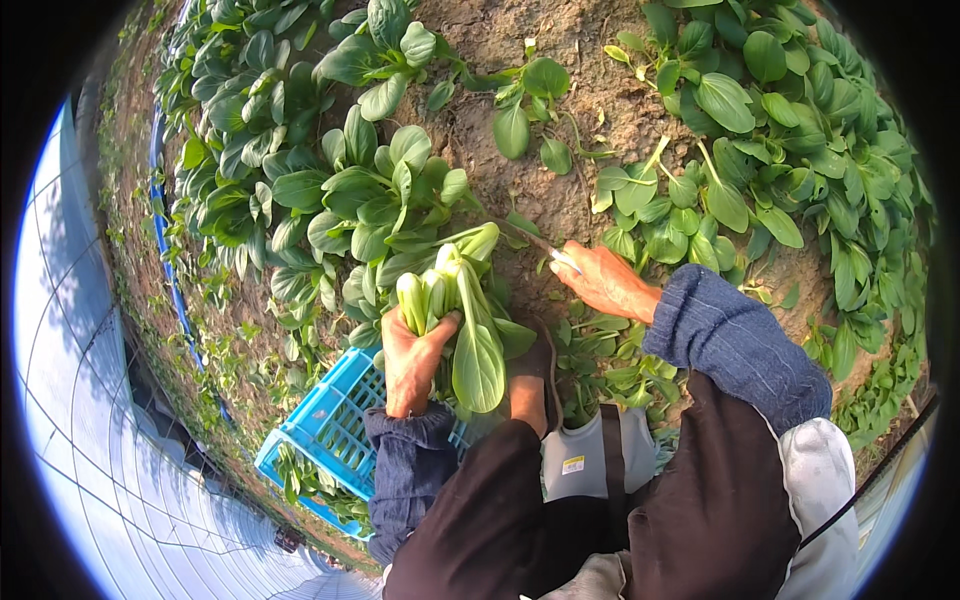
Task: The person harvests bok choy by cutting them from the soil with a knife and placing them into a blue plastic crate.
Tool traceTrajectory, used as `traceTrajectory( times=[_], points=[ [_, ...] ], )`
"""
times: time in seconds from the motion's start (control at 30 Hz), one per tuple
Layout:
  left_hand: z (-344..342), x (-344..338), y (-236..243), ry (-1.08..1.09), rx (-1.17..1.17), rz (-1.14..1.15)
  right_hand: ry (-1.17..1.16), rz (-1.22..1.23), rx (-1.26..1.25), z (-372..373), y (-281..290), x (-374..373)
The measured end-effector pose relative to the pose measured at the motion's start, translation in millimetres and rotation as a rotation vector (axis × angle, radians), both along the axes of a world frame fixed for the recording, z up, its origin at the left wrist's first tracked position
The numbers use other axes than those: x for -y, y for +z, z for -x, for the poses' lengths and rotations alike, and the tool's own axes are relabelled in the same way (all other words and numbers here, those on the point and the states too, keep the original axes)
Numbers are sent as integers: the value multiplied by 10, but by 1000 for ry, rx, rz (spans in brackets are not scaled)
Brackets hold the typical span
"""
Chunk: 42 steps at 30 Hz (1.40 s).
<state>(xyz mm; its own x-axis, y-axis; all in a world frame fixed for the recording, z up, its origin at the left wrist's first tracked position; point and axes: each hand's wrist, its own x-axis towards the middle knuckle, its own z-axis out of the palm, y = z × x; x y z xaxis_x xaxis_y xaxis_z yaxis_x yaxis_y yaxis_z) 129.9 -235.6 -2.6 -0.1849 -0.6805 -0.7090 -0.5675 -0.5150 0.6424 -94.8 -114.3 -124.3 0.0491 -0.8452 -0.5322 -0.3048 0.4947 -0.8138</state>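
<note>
My left hand point(414, 365) grips several cut bok choy heads point(440, 300), their pale stem bases turned up and leaves hanging down, one large leaf over the front. My right hand point(597, 280) is closed around a knife point(562, 258), its pale handle in the fingers and its thin dark blade pointing up and left, just right of the bunch, over the soil. Leafy bok choy plants point(370, 200) stand just beyond my left hand, and loose leaves point(605, 355) lie below my right hand.
A blue plastic crate point(325, 390) holding greens sits at lower left. Dense plants point(780, 150) line the right, with bare soil point(510, 40) between rows. A blue hose point(165, 270) and greenhouse sheeting point(70, 340) run along the left. A grey seat-like object point(583, 445) lies between my legs.
</note>
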Motion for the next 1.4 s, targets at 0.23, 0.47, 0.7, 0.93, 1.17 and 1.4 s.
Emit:
traceTrajectory(
  times=[0.23, 0.47, 0.7, 0.93, 1.17, 1.4],
  points=[
    [80, 14, 485, 509, -527, -438, -416, 28, 841, 590, 641, 389],
    [121, -204, 397, 655, -782, -635, -348, -64, 979, 702, 660, 389],
    [447, -11, 745, 383, -452, -154, -699, -72, 494, 962, 612, 338],
    [164, 26, 814, -10, -441, -269, -699, 48, 299, 1116, 608, 298],
    [422, -48, 570, 42, -397, -451, -411, -62, 448, 907, 918, 396],
    [678, -168, 340, 63, -359, -523, -317, -162, 733, 658, 784, 372]
  ],
)
